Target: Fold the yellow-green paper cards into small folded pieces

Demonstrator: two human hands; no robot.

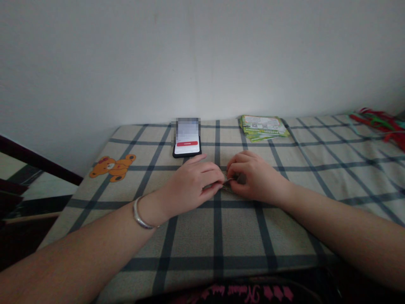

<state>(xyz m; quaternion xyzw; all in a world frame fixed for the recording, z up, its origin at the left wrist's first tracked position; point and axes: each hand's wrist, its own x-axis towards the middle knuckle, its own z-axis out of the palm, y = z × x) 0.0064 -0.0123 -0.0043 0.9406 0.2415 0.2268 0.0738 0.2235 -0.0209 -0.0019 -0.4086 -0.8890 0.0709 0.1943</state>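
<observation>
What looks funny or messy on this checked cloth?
The phone looks oddest: the top of its screen is just a blocky blur. The stack of green printed cards by the wall also looks messy, with its edges fanned out and askew.

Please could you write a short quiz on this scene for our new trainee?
1. Which wrist wears the silver bangle, left or right?
2. True or false: the stack of green printed cards lies beyond the right hand.
3. Which picture is printed on the checked cloth, to the side of the left hand? A: teddy bear; B: sailboat; C: star.

Key: 1 left; 2 true; 3 A.
</observation>
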